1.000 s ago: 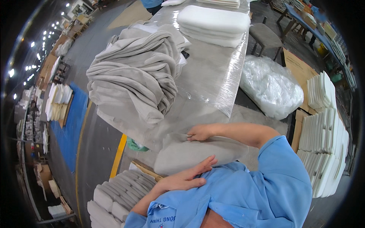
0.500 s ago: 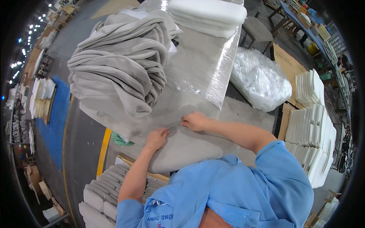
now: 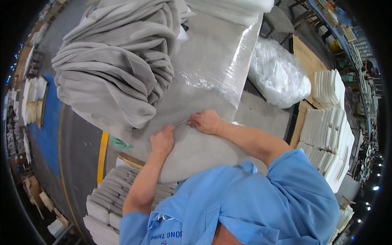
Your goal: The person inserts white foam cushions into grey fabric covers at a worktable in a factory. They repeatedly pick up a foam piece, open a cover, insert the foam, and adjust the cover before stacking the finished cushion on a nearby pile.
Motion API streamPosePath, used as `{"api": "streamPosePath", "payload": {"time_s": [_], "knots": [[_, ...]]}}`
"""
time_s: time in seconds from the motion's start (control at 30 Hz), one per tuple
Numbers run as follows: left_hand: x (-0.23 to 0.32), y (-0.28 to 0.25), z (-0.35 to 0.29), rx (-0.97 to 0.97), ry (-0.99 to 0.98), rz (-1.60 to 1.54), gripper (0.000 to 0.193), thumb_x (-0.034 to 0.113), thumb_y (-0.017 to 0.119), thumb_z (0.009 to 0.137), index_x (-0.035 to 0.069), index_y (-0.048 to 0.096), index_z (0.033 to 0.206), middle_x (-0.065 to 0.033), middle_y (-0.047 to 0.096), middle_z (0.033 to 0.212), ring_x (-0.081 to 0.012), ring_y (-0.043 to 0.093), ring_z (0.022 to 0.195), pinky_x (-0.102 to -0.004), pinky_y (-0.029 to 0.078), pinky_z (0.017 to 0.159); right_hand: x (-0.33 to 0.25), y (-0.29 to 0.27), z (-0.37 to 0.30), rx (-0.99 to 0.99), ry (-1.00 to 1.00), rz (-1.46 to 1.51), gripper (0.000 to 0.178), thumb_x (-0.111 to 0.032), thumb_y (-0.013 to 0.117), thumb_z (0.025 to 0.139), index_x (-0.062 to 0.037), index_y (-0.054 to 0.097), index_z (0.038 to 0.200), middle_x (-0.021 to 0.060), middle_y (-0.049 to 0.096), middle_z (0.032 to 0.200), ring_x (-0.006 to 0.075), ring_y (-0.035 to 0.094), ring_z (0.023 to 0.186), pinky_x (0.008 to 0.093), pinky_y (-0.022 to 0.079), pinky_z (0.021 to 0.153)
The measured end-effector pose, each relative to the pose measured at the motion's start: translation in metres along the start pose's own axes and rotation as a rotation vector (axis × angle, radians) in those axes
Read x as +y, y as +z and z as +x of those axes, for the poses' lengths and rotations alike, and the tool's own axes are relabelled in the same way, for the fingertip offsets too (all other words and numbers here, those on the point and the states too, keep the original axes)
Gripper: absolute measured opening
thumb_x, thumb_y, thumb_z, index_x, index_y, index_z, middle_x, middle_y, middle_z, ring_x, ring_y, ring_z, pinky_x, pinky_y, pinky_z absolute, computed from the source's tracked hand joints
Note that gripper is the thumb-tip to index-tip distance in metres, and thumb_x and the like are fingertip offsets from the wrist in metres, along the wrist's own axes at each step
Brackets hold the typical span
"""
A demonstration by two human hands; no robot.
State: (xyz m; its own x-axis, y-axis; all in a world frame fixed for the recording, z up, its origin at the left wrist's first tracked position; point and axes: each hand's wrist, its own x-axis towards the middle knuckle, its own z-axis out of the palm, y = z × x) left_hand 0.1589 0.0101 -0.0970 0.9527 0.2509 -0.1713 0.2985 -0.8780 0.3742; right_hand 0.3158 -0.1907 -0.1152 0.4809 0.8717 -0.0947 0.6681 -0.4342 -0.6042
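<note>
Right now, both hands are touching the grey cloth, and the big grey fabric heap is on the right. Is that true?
Not quite: the head view shows the grey fabric heap on the left. Left hand and right hand do touch the grey cloth.

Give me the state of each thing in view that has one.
Left hand: closed, pinching the gray cover
Right hand: closed, pinching its edge
Gray cover: edge held, filling unclear
Gray cloth pile: loosely folded, heaped
Plastic bag: stuffed full
Plastic sheet: spread out
White pads at right: stacked
White pads at top: stacked, partly out of frame
Gray cushions: stacked
</note>
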Motion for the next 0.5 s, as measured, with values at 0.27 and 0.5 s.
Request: {"api": "streamPosePath", "payload": {"time_s": [0.27,0.5], "knots": [[-0.006,0.002,-0.005,-0.041,0.002,0.016,0.024,0.035,0.060,0.103,0.012,0.065,0.096,-0.0172,0.072,0.082,-0.0415,0.071,0.077,-0.0533,0.055,0.067,0.027,-0.019,-0.020,-0.021,0.018,-0.098,0.034,-0.045,0.064,0.099,-0.0114,0.066,0.095,0.0144,0.070,0.081,0.0385,0.069,0.073,0.0515,0.054,0.065],[-0.007,-0.006,0.013,-0.193,-0.010,0.048,0.036,0.044,0.052,0.107,0.014,0.072,0.105,-0.0163,0.075,0.100,-0.0397,0.072,0.098,-0.0529,0.055,0.085,-0.010,-0.073,-0.044,-0.072,0.033,0.185,0.036,-0.034,0.076,0.093,-0.0090,0.068,0.119,0.0192,0.069,0.111,0.0375,0.070,0.098,0.0470,0.056,0.081]]}}
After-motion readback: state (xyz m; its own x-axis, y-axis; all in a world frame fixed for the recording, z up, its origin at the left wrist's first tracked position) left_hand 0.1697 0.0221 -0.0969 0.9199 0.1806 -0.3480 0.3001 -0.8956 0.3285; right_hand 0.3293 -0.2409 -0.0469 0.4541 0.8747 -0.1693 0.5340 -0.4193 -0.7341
